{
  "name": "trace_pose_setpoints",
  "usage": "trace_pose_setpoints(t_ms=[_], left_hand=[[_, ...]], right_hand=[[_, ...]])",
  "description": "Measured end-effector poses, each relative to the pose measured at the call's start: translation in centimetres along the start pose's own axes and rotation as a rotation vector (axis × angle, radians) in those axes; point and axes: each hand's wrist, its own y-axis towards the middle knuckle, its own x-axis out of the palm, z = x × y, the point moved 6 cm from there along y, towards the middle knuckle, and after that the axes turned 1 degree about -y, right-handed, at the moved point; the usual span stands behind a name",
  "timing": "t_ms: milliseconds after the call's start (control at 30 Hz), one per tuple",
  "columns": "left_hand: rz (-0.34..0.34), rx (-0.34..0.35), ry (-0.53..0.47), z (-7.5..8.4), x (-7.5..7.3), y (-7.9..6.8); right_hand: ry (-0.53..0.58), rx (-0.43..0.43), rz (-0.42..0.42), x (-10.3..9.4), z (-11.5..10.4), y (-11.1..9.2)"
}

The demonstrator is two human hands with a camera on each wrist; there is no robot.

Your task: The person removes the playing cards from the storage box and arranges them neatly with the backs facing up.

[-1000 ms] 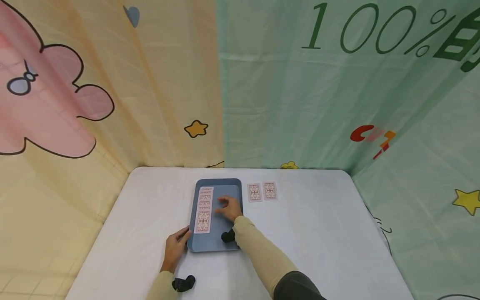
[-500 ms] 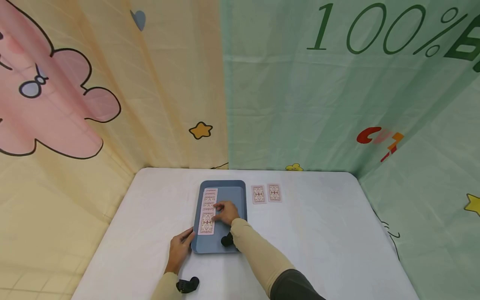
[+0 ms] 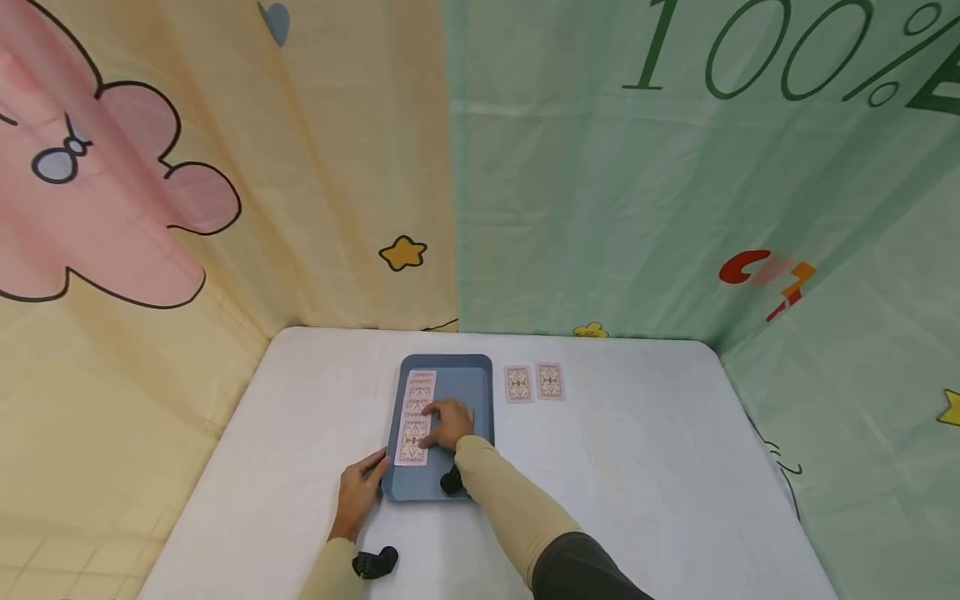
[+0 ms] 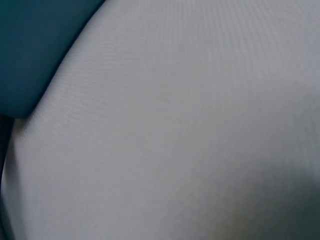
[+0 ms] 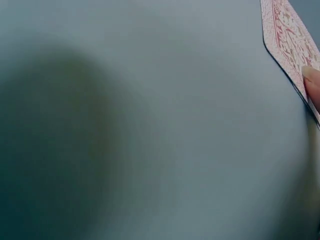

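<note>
Table (image 3: pixel 637 467) under white cloth. Nearest, your left hand (image 3: pixel 356 498) touches the left rim of a blue-grey rectangular tray (image 3: pixel 467 377); grip unclear. Your right hand (image 3: pixel 453 423), thumb and finger spread, touches the tray's overlapped column of red-patterned white cards (image 3: pixel 413 427); press lightly, evenly. Farther, right: two matching loose cards (image 3: pixel 518 384).

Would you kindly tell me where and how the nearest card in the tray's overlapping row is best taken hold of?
Probably by its right long edge, coming from the right with the right hand. No other card covers the nearest card, and bare floor of the tray borders that edge, leaving room, while its left edge runs close to the tray's rim.
</note>
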Motion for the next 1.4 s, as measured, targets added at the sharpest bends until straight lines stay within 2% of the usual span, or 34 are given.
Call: trace_pose_setpoints(t_ms=[233,567,933,1200,1400], left_hand=[[0.003,-0.022,0.004,0.1,0.2,0.2],[0.001,-0.016,0.018,0.0,0.1,0.1],[0.003,-0.003,0.005,0.0,0.1,0.0],[0.013,0.005,-0.002,-0.1,0.0,-0.1],[0.003,0.010,0.004,0.3,0.0,-0.2]], right_hand=[[-0.067,0.003,0.015,-0.1,-0.2,0.1],[-0.030,-0.010,0.010,-0.2,-0.2,-0.5],[0.081,-0.033,-0.003,-0.3,0.6,-0.7],[0.307,-0.072,-0.030,-0.6,1.1,-0.5],[0.324,-0.113,-0.046,-0.8,0.9,-0.3]])
